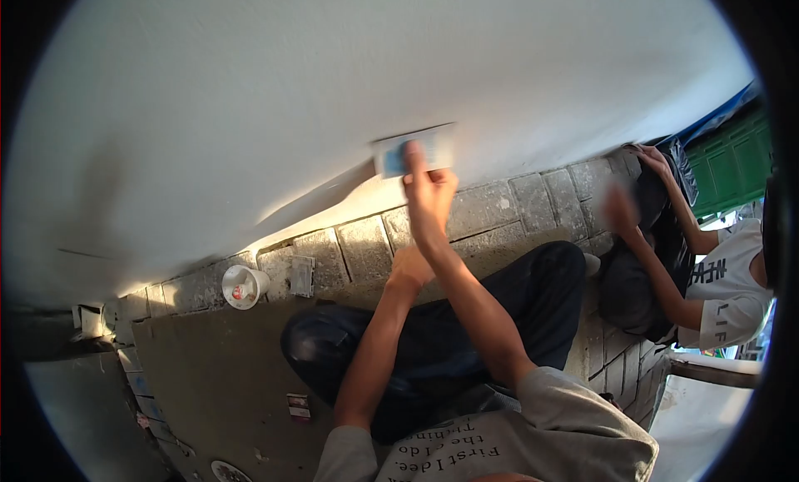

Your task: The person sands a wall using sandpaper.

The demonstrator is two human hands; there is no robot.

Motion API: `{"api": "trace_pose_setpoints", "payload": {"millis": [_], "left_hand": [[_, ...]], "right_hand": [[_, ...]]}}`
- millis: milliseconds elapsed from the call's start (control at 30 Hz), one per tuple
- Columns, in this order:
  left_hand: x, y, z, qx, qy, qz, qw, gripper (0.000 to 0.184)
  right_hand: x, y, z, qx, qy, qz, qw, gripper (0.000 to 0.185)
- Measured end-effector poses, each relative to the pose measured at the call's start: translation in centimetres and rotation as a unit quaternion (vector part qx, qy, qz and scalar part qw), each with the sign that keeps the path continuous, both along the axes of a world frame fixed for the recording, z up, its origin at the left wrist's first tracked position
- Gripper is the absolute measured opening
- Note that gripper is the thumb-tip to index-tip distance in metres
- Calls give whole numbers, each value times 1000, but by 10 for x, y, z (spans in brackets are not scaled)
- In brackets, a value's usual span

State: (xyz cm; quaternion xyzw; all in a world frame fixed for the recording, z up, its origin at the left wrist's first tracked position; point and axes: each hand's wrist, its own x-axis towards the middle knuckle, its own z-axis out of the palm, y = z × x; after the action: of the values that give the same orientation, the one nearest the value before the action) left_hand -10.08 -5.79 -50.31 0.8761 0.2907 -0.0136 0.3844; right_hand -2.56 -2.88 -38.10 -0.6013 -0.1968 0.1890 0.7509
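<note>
My right hand (pixel 430 195) is closed round a flat rectangular scraper (pixel 441 146), whitish with a blue patch and a thin dark upper edge. My thumb presses on its face, and the scraper lies against or very close to the pale wall (pixel 250 91). My left hand (pixel 411 267) is just below, beside my right wrist; its fingers are hidden or blurred. To the left, a white bucket (pixel 256 287) with something reddish inside stands on the paving near a grey rectangular plate (pixel 302 275).
Another person (pixel 707 282) sits at the right by the wall, hands raised. Stone paving (pixel 483 209) runs along the wall's foot. A mat (pixel 216 357) lies under me, with a small box (pixel 299 406) on it. A green door (pixel 731 161) shows at right.
</note>
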Motion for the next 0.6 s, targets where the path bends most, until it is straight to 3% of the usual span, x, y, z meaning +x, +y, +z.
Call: {"api": "trace_pose_setpoints", "payload": {"millis": [33,100,233,267,367,400,500,533,600], "left_hand": [[1,0,-7,0,-1,0,1000,41],[5,0,2,25,96,-4,995,39],[-3,-2,15,-6,37,-13,999,40],[-2,-1,11,-14,53,-30,998,39],[1,0,0,19,105,-39,993,37],[-2,0,1,19,78,-29,996,36],[-4,-4,-2,12,-20,25,999,37],[-3,-4,-6,12,-35,34,999,37],[-4,-3,-15,10,-32,34,999,37]], "right_hand": [[12,-1,0,71,94,-61,991,40],[25,1,10,174,132,-139,966,39],[-4,4,-6,24,46,51,997,48],[-1,2,1,-9,5,-10,1000,53],[13,6,14,160,110,-121,974,46],[3,11,16,163,104,-132,972,44],[-19,10,0,-4,40,47,998,46],[-11,9,-3,-10,17,4,1000,47],[4,12,22,139,87,-88,983,45]]}}
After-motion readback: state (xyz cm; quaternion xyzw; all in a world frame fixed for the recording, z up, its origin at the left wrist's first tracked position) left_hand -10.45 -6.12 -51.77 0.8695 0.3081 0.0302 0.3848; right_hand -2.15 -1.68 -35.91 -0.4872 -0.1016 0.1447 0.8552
